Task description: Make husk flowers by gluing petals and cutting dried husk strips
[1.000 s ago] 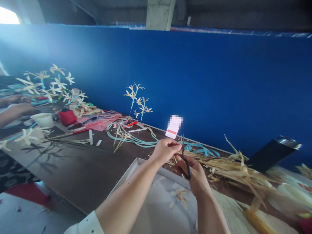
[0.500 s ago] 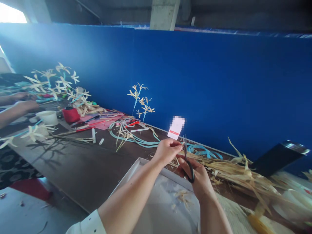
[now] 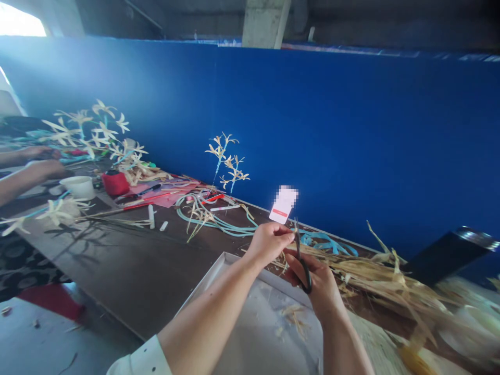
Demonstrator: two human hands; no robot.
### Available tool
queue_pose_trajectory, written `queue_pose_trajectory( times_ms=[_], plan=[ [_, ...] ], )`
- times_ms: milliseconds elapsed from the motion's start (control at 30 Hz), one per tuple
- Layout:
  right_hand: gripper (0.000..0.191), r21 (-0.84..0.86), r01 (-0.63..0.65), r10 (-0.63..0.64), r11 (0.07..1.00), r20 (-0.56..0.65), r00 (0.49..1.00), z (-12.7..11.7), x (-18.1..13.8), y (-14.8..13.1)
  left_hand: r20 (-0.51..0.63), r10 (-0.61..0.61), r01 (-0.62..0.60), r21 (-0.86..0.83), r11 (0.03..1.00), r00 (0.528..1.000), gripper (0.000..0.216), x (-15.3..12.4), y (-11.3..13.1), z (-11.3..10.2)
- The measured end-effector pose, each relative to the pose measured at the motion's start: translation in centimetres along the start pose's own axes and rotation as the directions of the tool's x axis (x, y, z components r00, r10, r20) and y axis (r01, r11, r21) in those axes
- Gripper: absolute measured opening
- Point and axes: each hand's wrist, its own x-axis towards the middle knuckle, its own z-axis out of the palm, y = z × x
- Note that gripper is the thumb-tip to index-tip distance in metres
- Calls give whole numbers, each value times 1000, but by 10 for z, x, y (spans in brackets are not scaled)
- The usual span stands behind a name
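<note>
My right hand is closed round the dark handles of a pair of scissors, whose narrow blades point up and away from me. Close beside the blades, my left hand pinches a small pale piece, too small to make out clearly; it looks like a bit of dried husk. Both hands are over the far edge of a shallow white tray, where some husk scraps lie. A bundle of dried husk strips lies to the right of my right hand.
Behind my hands stands a lit phone. Pale blue cords and husk flowers are left of it. A dark bottle leans at the right. Farther left are a white cup, a red object and another person's hands.
My hands stay nearly in place, the left one still pinching beside the scissor blades. The whole view has shifted very slightly.
</note>
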Motion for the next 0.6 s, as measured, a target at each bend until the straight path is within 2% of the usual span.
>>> queue_pose_trajectory(
  times_ms=[333,600],
  plan=[
    [38,-49,14,-13,999,13,1000,-2,1,4,-1,-5,5,0,1000,1000,20,0,0,0],
    [38,-72,6,-8,997,-30,1000,0,2,4,-18,5,-5,5,1000,1000,18,3,-5,1]
  ],
)
